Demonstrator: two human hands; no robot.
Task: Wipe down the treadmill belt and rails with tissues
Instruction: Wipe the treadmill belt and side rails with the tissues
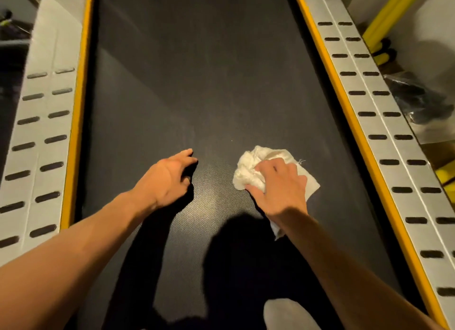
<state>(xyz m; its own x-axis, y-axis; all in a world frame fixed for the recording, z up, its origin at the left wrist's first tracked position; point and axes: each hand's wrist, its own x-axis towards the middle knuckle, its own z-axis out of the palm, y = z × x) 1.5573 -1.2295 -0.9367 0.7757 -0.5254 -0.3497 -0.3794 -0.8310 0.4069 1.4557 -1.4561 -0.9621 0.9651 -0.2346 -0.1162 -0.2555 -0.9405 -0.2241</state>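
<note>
Pressing down on the belt (197, 83) right of centre, the right hand (279, 185) gripped a crumpled tissue (247, 168), evidently to scrub there. The left hand (170, 179) held nothing, fingers loosely bent, fingertips on the belt, probably bracing. The rails (369, 95) lay apart from both hands.

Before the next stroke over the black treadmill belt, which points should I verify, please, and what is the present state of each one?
1. The white crumpled tissue is gripped by the right hand: ok.
2. The tissue lies on the black textured belt: ok.
3. The left hand is apart from the tissue and holds nothing: ok.
4. The belt ahead is free of objects: ok.
5. The tissue is clean enough: cannot tell.
6. The grey slotted side rails are already wiped: cannot tell.
</note>
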